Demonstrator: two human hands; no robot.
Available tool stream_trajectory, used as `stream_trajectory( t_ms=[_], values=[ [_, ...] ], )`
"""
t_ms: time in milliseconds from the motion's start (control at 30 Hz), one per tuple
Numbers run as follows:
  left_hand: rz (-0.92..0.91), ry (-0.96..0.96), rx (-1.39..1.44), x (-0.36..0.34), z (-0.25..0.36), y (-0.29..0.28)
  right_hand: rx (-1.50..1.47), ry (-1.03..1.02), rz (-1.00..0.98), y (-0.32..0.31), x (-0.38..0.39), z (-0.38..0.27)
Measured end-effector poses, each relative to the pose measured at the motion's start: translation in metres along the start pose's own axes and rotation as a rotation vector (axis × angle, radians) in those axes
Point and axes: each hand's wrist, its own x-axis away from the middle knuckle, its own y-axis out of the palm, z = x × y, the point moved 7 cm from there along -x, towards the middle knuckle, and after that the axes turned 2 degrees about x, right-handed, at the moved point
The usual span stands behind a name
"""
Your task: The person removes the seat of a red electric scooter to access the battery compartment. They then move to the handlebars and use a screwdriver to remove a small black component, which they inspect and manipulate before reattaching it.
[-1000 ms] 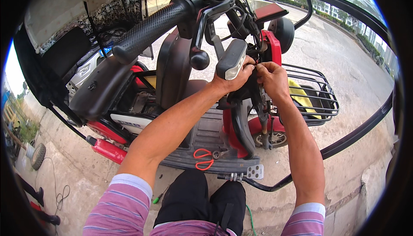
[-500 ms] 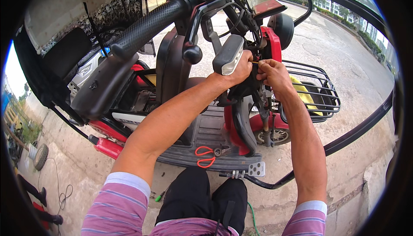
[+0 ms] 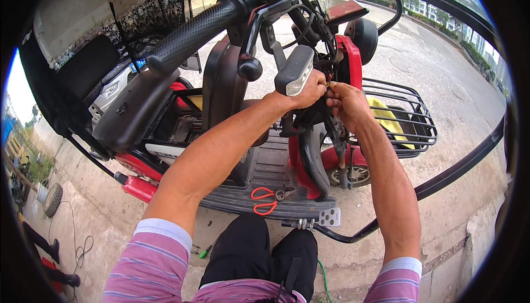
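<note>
Both my hands are at the front column of a red and black electric tricycle (image 3: 350, 60), below the handlebar. My left hand (image 3: 310, 89), partly behind the grey and white rectangular mirror or lamp housing (image 3: 295, 70), has its fingers closed in a pinch. Almost touching it, my right hand (image 3: 349, 104) pinches with thumb and forefinger. A short bit of thin yellow wire (image 3: 329, 85) shows between the fingertips; its ends are hidden. More dark wires run around and above the hands.
Orange-handled scissors (image 3: 265, 201) lie on the ribbed footboard (image 3: 270, 162), close to a foot pedal (image 3: 329, 217). A black wire basket (image 3: 400, 118) holding a yellow cloth (image 3: 386, 121) is at the front. A green-handled tool (image 3: 205, 252) rests on the ground by my legs.
My fingertips have come closer together, and less of the yellow wire shows between them. My right hand has tilted and shifted slightly down and left. The scissors have stayed put.
</note>
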Motion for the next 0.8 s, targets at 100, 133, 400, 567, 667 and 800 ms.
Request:
stream_trajectory(
  t_ms=[100, 133, 400, 567, 667, 800],
  values=[
    [-0.029, 0.001, 0.015, 0.005, 0.004, 0.001, -0.03, -0.001, -0.006, 0.0, -0.001, 0.002],
    [-0.054, 0.025, -0.013, 0.007, 0.008, 0.003, -0.025, -0.02, -0.003, 0.0, -0.002, 0.003],
    [-0.136, 0.065, -0.147, 0.019, 0.014, 0.008, 0.108, -0.118, -0.027, 0.004, -0.004, 0.003],
    [0.097, 0.051, -0.134, 0.028, 0.017, 0.004, 0.1, -0.167, -0.004, 0.0, -0.005, 0.002],
    [0.266, 0.084, -0.036, 0.046, 0.007, 0.005, 0.064, -0.137, -0.054, 0.007, 0.0, 0.0],
    [0.271, -0.05, 0.121, 0.068, -0.034, 0.008, 0.029, -0.099, -0.099, 0.014, -0.002, 0.003]
  ],
)
